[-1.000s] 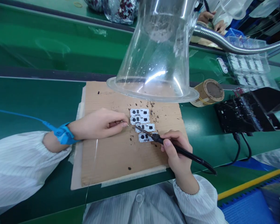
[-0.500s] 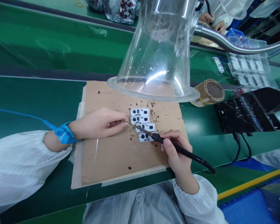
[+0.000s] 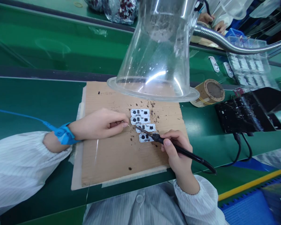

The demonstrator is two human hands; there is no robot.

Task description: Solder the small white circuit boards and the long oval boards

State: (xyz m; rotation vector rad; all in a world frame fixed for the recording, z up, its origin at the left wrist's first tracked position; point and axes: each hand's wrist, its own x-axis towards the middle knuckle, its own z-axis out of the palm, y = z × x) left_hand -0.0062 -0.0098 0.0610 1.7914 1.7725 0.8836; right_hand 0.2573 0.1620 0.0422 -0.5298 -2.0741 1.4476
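Several small white circuit boards lie in a column on a brown cardboard mat. My right hand is closed round a black soldering iron, whose tip rests at the left edge of the third board. My left hand lies on the mat left of the boards, with thumb and forefinger pinched on a thin solder wire that points toward the iron's tip. A blue wrist strap circles my left wrist.
A clear fume hood on a metal flex hose hangs just above the boards. A tape roll and a black fixture with cables stand at the right. Another person's hands work beyond the green conveyor.
My hands and the iron have stayed put. Small white parts on the far conveyor behind the hood have drifted leftward.
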